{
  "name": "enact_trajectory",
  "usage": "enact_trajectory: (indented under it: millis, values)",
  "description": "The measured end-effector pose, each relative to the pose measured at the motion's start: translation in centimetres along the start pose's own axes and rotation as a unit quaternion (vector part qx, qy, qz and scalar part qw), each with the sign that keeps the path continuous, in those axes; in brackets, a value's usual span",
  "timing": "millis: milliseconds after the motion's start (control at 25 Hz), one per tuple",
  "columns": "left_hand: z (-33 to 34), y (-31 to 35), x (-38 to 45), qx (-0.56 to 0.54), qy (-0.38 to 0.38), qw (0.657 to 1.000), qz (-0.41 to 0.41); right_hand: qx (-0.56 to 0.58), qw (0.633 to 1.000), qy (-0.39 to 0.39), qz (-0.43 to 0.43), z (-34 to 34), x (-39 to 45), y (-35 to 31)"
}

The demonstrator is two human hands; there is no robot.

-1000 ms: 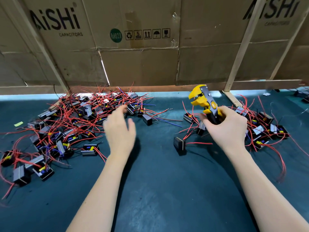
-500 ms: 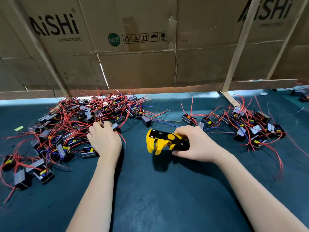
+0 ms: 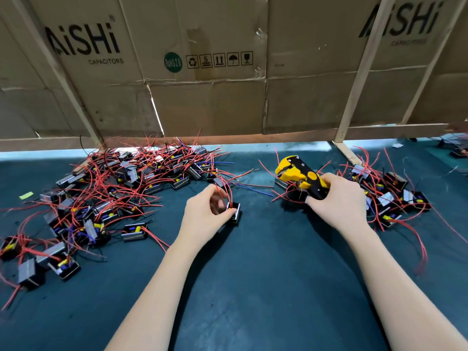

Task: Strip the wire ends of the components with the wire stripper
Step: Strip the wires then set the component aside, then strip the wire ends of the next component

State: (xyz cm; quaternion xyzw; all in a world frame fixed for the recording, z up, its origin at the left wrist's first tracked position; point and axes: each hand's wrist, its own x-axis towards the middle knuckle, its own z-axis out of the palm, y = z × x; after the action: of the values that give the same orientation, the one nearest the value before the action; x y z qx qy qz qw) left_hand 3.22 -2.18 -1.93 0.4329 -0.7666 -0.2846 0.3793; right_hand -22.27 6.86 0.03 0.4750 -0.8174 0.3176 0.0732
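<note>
Flattened cardboard cartons (image 3: 207,102) printed with a capacitor brand are seen forming the back wall behind a dark green bench (image 3: 266,287). A large heap of components (image 3: 121,191), small black blocks trailing red wires, is spread over the left of the bench, and a smaller heap (image 3: 390,198) lies at the right. One component (image 3: 234,211) is pinched between thumb and fingertips of the left hand (image 3: 202,216), at the near right edge of the large heap and close to the bench; whether it rests on the surface cannot be told. Its red wires (image 3: 224,188) are seen arching up and away from the block. The wire stripper (image 3: 300,177), yellow and black, is grasped by its handles in the right hand (image 3: 336,198), with its head pointed up and to the left, just in front of the smaller heap and well apart from the held component. No wire is seen in the head. The step in hand is judged to be the fetching of a fresh component. The next move would call for one wire end to be singled out, presented to the stripper's head, and the handles squeezed. Tangling with neighbouring wires is a likely nuisance.
</note>
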Motion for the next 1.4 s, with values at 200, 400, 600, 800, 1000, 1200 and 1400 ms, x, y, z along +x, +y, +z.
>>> enact_trajectory:
  millis: [200,400,600,800,1000,1200,1400]
  values:
    - [-0.3,0.8,0.1,-0.072,-0.029,0.997,0.015,0.425,0.904,-0.048,-0.005,-0.5,-0.4,-1.8]
    - [-0.2,1.2,-0.2,-0.088,-0.044,0.995,0.031,0.529,0.8,-0.277,-0.054,0.2,-2.2,-3.7]
    - [0.0,1.5,-0.2,-0.131,-0.058,0.99,0.014,0.463,0.818,-0.336,-0.058,0.6,-2.6,-4.3]
    - [0.1,1.5,-0.4,-0.102,-0.032,0.994,0.015,0.438,0.866,-0.233,0.061,1.5,-2.5,-4.5]
    - [0.1,1.8,-0.4,-0.165,-0.014,0.986,-0.006,0.024,0.999,-0.025,-0.016,1.6,-1.6,-2.4]
    - [0.3,1.8,-0.6,-0.173,-0.033,0.984,0.008,-0.155,0.986,0.017,-0.058,2.7,-1.7,-2.1]
    - [0.7,1.5,-0.8,-0.154,-0.049,0.987,0.002,-0.15,0.979,0.081,-0.111,2.7,-2.1,-2.7]
